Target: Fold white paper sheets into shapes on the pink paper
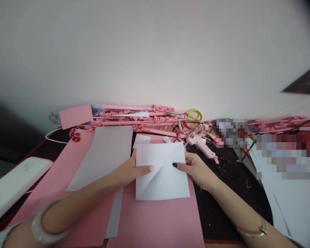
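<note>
A square sheet of white paper (pixel 162 187) with a diagonal crease is held up over the desk. My left hand (pixel 138 167) pinches its left side, thumb on the front and fingers hidden behind. On the opposite side my right hand (pixel 196 167) grips the sheet the same way, its dark-nailed thumb on the front face. Beneath the sheet lies pink paper (pixel 160 224). A larger white sheet (pixel 105 151) rests on more pink paper (pixel 82 213) to the left.
Pink paper stems (pixel 129 122) with crumpled blossoms lie along the wall. Yellow-handled scissors (pixel 193 114) and a glue gun (pixel 201 144) sit behind my right hand. A long white device (pixel 18 182) stands at left. White papers (pixel 286 196) lie at right on the dark mat's far side.
</note>
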The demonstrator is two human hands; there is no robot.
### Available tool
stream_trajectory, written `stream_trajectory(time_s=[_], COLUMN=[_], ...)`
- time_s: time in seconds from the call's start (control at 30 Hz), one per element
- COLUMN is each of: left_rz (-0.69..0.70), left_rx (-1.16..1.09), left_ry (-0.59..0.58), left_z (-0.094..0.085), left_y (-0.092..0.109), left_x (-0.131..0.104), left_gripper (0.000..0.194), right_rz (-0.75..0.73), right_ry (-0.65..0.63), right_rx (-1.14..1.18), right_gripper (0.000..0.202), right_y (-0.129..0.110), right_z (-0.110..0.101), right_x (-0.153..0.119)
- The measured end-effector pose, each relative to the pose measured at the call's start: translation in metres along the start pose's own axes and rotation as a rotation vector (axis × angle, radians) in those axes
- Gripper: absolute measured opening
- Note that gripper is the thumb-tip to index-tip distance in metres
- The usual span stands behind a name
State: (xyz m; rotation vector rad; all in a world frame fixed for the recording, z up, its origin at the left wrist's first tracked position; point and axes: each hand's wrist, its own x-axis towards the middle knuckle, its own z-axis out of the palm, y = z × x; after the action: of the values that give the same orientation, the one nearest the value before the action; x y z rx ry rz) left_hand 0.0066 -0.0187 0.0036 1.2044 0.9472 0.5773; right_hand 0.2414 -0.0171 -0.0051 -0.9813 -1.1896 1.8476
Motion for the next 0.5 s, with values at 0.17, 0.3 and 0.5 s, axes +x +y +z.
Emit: stream_trajectory(time_s=[0.17, 0.3, 0.5], left_rz=[-0.050, -0.039, -0.043], left_rx=[-0.178, -0.230, -0.045], left_ry=[-0.041, -0.103, -0.038], left_z=[-0.0011, -0.0031, -0.0039], left_y=[-0.0061, -0.0027, -0.0050], left_x=[0.0031, 0.0025, 0.0029], left_gripper=[0.054, 0.051, 0.055], right_rz=[0.034, 0.021, 0.031], right_ry=[-0.023, -0.013, 0.039], right_rx=[-0.002, -0.004, -0.022], right_gripper=[0.028, 0.025, 0.025], right_y=[0.0020, 0.0031, 0.0034], right_z=[-0.0036, -0.0039, -0.0048], right_x=[0.0023, 0.0023, 0.0026])
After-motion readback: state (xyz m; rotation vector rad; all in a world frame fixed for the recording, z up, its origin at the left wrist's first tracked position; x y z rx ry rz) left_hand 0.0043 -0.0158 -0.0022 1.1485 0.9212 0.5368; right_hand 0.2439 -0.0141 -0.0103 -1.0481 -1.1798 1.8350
